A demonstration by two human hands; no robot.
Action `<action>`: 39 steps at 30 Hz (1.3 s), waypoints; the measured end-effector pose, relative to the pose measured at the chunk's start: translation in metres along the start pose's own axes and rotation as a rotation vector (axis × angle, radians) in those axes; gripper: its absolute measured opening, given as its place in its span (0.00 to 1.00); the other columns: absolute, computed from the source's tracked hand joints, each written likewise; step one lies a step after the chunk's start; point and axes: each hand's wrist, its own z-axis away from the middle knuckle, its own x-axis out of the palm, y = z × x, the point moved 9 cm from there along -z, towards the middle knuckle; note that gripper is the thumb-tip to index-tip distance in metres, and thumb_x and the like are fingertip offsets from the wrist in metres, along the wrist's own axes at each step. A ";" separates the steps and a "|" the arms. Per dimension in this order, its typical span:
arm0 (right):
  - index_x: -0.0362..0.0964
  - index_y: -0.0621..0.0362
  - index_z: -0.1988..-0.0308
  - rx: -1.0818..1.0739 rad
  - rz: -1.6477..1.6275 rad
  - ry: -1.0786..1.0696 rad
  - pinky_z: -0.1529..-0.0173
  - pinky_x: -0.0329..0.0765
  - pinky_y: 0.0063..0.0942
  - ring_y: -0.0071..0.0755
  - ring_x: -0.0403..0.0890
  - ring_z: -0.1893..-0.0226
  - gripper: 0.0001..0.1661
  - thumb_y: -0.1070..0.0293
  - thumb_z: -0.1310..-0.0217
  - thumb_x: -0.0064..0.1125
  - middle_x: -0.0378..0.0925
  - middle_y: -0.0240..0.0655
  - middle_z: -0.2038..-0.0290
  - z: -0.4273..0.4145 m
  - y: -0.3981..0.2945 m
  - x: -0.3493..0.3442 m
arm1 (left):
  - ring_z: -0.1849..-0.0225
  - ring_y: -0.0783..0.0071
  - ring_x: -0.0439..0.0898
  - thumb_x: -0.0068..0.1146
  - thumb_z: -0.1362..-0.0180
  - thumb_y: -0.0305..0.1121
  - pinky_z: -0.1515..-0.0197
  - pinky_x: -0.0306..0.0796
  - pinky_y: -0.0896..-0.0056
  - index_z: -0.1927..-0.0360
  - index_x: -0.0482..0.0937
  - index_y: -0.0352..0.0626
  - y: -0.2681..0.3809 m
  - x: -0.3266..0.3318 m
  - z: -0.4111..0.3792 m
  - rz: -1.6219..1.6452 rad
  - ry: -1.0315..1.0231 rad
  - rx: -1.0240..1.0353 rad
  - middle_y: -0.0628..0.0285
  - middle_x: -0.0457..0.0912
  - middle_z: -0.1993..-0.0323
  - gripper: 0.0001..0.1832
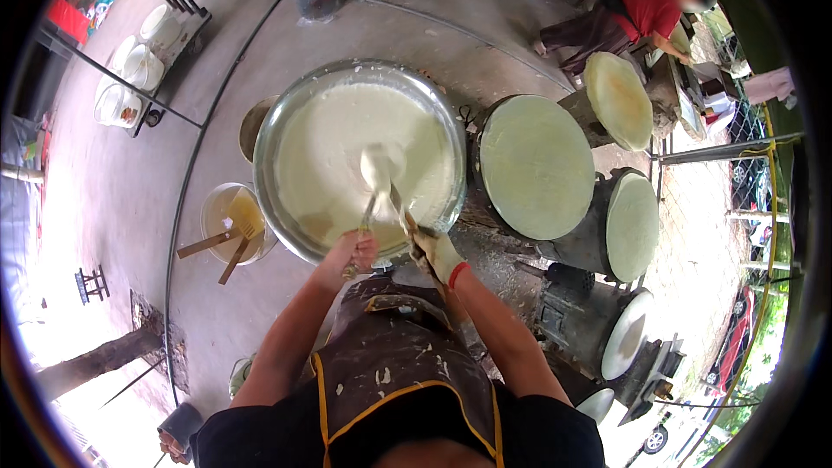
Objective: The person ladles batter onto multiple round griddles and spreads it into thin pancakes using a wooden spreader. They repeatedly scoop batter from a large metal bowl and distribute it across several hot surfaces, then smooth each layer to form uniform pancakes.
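Note:
A wide metal basin (262, 166) of pale, creamy batter (325, 123) stands before me. My left hand (354, 252), bare, grips the handle of a slim metal utensil (370, 208) at the basin's near rim. In my right hand (439, 255), which wears a pale, soiled glove, is a long wooden-handled tool (403, 209) slanting over the batter. A batter-coated ladle-like head (376, 168) is blurred where the two tools meet, so I cannot tell which one it belongs to. To the right, a round griddle (538, 166) carries a thin, pale green-yellow sheet of batter.
More round stoves stand at right, one with a pale griddle top (627, 336). A large round flatbread (619, 101) leans near a person in red (650, 6). At left are a bucket (207, 218) with wooden-handled tools and a cart (185, 29) bearing white buckets.

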 end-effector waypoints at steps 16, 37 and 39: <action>0.65 0.53 0.52 -0.715 -0.330 -0.131 0.88 0.55 0.17 0.18 0.60 0.91 0.13 0.62 0.35 0.45 0.67 0.29 0.82 0.200 -0.183 -0.008 | 0.90 0.87 0.55 0.45 0.43 0.28 0.90 0.50 0.83 0.69 0.63 0.45 0.103 0.232 0.136 -0.806 -0.075 0.590 0.73 0.58 0.85 0.03; 0.65 0.47 0.44 -0.333 -0.191 0.899 0.53 0.71 0.33 0.50 0.76 0.55 0.23 0.57 0.39 0.46 0.75 0.47 0.55 0.444 0.540 -0.388 | 0.89 0.89 0.58 0.41 0.39 0.28 0.90 0.55 0.86 0.78 0.60 0.45 -0.636 0.281 0.020 -0.829 -0.280 -1.101 0.73 0.59 0.85 0.11; 0.65 0.46 0.44 -0.304 -0.228 1.039 0.55 0.72 0.31 0.43 0.79 0.59 0.24 0.59 0.40 0.48 0.76 0.46 0.57 0.473 0.549 -0.409 | 0.89 0.88 0.58 0.41 0.39 0.26 0.91 0.55 0.85 0.74 0.62 0.43 -0.711 0.296 0.037 -0.824 -0.325 -1.309 0.72 0.59 0.85 0.08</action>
